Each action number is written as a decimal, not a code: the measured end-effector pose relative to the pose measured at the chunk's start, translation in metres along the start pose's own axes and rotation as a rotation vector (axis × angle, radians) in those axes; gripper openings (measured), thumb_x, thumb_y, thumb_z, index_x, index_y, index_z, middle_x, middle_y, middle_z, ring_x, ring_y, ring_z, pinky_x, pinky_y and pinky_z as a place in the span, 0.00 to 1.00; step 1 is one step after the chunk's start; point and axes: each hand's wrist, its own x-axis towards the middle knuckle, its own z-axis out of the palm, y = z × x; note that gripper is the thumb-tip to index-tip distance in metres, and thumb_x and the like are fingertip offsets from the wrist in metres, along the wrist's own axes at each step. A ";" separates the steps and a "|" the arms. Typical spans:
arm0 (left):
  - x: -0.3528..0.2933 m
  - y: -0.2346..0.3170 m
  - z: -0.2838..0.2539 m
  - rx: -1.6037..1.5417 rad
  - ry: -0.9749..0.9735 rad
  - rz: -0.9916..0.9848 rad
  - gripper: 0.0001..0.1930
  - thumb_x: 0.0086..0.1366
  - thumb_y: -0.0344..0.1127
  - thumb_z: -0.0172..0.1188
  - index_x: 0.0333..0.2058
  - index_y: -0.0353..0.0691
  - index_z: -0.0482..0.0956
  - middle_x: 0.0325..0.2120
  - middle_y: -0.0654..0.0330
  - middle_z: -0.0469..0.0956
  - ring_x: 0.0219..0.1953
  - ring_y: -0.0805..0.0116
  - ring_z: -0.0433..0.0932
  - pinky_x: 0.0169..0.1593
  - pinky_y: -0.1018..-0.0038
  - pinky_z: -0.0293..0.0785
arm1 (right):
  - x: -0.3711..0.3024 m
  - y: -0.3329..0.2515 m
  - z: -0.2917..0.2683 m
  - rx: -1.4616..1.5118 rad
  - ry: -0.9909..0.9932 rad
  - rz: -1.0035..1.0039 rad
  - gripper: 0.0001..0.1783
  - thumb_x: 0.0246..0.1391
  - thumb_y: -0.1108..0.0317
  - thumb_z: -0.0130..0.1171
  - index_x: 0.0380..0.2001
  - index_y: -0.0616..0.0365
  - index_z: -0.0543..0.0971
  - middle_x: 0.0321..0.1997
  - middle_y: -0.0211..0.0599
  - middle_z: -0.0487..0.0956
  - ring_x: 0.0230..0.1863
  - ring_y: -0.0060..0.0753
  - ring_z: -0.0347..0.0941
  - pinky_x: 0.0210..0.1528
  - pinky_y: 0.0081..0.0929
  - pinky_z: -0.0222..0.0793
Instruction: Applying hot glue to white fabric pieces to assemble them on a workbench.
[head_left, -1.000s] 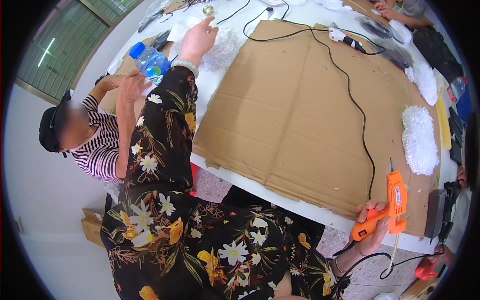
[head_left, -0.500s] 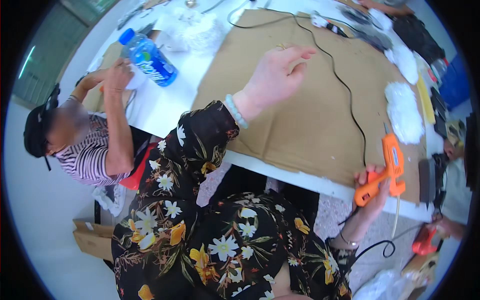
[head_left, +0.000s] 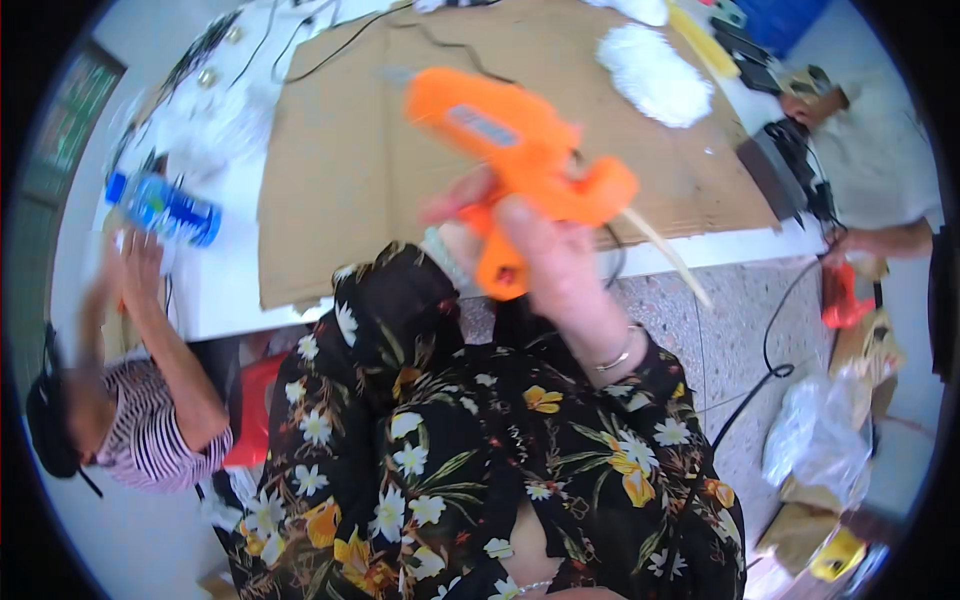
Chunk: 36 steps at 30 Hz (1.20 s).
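An orange hot glue gun is raised over the near part of the cardboard sheet, close in front of me. My right hand is wrapped round its handle. The nozzle points to the far left, and a pale glue stick juts from its rear end toward the right. Partly behind the gun, my left hand shows only in part, below a pale bead bracelet; its fingers are hidden and blurred. A white fluffy piece lies on the cardboard, beyond and right of the gun.
On the left, a blue-labelled drink bottle lies tilted near a seated person in a striped shirt. Black cords cross the cardboard. At the right, another person's hand is near a red object. Plastic bags lie below.
My right hand has brought the glue gun from the right edge to the middle, its nozzle now leftward. My left hand has drawn back toward me, behind the gun. The view has shifted right.
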 end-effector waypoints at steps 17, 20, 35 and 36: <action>0.106 -0.040 -0.011 0.073 0.001 0.071 0.15 0.56 0.34 0.55 0.43 0.41 0.79 0.32 0.48 0.79 0.38 0.47 0.75 0.44 0.60 0.71 | -0.044 -0.068 -0.113 -0.110 0.650 -0.354 0.20 0.62 0.52 0.42 0.39 0.60 0.69 0.38 0.44 0.73 0.38 0.39 0.73 0.55 0.53 0.64; 0.148 -0.025 -0.003 0.081 0.002 0.116 0.14 0.56 0.35 0.56 0.41 0.40 0.79 0.33 0.48 0.79 0.38 0.49 0.76 0.44 0.60 0.71 | -0.046 -0.077 -0.134 -0.118 0.780 -0.406 0.17 0.63 0.56 0.43 0.39 0.60 0.70 0.38 0.44 0.74 0.35 0.37 0.74 0.55 0.53 0.64; 0.244 -0.013 0.062 0.002 -0.065 0.027 0.14 0.54 0.34 0.60 0.40 0.42 0.81 0.28 0.59 0.81 0.30 0.67 0.77 0.36 0.72 0.73 | -0.045 -0.095 -0.168 -0.114 0.783 -0.222 0.16 0.62 0.59 0.44 0.39 0.64 0.70 0.37 0.46 0.76 0.32 0.32 0.73 0.50 0.43 0.68; 0.249 -0.012 0.053 -0.156 0.012 -0.052 0.13 0.55 0.33 0.60 0.41 0.43 0.81 0.25 0.63 0.82 0.25 0.77 0.76 0.30 0.78 0.71 | -0.045 -0.097 -0.167 -0.133 0.780 -0.225 0.16 0.61 0.60 0.45 0.39 0.65 0.71 0.36 0.46 0.78 0.33 0.33 0.74 0.45 0.37 0.70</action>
